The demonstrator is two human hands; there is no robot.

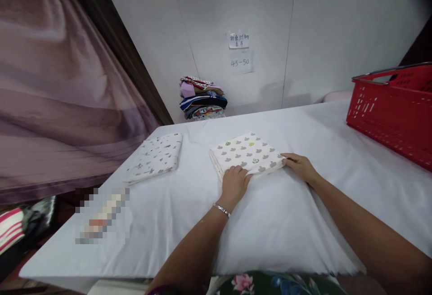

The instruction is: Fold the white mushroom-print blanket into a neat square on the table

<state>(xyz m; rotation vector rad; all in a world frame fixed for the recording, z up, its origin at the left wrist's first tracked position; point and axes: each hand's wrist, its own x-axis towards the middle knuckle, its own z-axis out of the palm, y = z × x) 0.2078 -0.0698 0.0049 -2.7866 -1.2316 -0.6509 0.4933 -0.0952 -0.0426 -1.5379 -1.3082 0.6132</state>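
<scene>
A folded cream cloth with grey mouse-head prints lies on the white-covered table in front of me. My left hand, with a silver bracelet on the wrist, rests on the cloth's near edge, fingers curled onto it. At the cloth's right corner my right hand lies with its fingers laid flat against the edge. Neither hand lifts the cloth off the table.
A second folded white printed cloth lies to the left. A pile of folded colourful fabrics stands against the back wall under paper notes. A red plastic basket sits at the right. A purple curtain hangs left.
</scene>
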